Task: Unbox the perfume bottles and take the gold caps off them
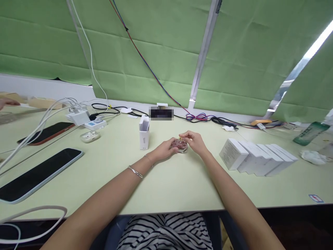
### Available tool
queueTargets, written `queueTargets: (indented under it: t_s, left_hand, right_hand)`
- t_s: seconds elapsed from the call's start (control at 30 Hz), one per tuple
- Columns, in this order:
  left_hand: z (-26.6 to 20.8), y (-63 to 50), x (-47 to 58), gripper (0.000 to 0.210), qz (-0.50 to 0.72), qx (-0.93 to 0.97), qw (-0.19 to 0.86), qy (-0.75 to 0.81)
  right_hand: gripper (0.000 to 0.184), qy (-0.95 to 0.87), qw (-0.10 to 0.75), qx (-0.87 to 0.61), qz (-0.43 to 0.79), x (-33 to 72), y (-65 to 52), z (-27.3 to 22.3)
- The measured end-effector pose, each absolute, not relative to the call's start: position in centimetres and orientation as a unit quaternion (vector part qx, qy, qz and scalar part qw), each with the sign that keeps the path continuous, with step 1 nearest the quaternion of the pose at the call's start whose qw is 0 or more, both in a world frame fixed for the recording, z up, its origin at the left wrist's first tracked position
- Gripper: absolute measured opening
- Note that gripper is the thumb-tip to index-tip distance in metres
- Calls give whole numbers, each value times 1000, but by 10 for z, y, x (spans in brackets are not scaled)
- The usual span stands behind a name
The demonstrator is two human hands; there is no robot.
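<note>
My left hand is closed around the left side of a small round clear container with reddish-brown contents, low over the table. At its top, the fingers of my right hand pinch a tiny yellowish piece; its kind is too small to make out. To the left of the container stands a narrow white box, upright with its top flap raised.
Several white boxes stand in a slanted row at right. Two phones, an earbud case and a power strip with white cables lie at left. A green bottle lies far right. Black cables run along the wall.
</note>
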State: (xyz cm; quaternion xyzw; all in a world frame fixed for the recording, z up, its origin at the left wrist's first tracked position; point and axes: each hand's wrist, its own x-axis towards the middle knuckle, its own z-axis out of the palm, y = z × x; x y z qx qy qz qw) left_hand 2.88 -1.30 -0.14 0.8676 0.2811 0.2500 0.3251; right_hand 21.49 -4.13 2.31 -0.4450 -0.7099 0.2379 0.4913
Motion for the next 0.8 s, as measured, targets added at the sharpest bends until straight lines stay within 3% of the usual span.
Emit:
queueTargets:
  t_s: [0.23, 0.4, 0.5, 0.63, 0.8]
  left_hand:
    - [0, -14, 30, 39, 248, 870, 293, 308]
    - [0, -15, 30, 37, 258, 871, 288, 303]
    - [0, -15, 30, 36, 256, 871, 272, 320]
    - [-1, -14, 29, 39, 258, 870, 284, 310]
    - [-2, -12, 29, 44, 258, 870, 288, 306]
  right_hand:
    - [32, -631, 599, -479, 118, 226, -25, -5]
    - [46, -735, 442, -508, 83, 227, -7, -26]
    - [41, -750, 404, -512, 113, 225, -6, -27]
    - [27, -700, 451, -544, 100, 223, -15, -19]
    - [32, -639, 598, -481, 57, 213, -33, -1]
